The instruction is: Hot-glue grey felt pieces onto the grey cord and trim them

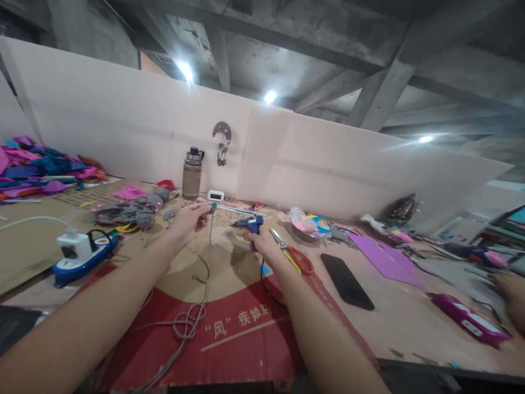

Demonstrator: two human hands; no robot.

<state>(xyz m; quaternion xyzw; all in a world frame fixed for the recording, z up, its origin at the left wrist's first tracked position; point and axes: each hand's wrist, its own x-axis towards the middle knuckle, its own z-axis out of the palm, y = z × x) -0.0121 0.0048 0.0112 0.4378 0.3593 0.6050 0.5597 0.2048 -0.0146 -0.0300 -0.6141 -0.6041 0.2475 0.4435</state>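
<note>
My left hand [194, 220] is closed in a pinch at the middle of the table. At its fingertips is a small teal piece [214, 207], too small to make out fully, and grey yarn [210, 235] hangs from it. The yarn runs down into loose loops on the red and tan cardboard [246, 355]. My right hand [262, 241] is wrapped round a blue hot glue gun [253, 223], whose nozzle points left, apart from the teal piece. Orange-and-yellow-handled scissors [301, 260] lie just right of my right wrist.
A black phone [346, 280] and purple sheet [383, 257] lie right. Left are a blue power strip [65, 271] and grey felt pieces [118, 213]. A water bottle [192, 174] stands behind, before a pale partition [307, 153]. Another person's hand [511, 290] shows far right.
</note>
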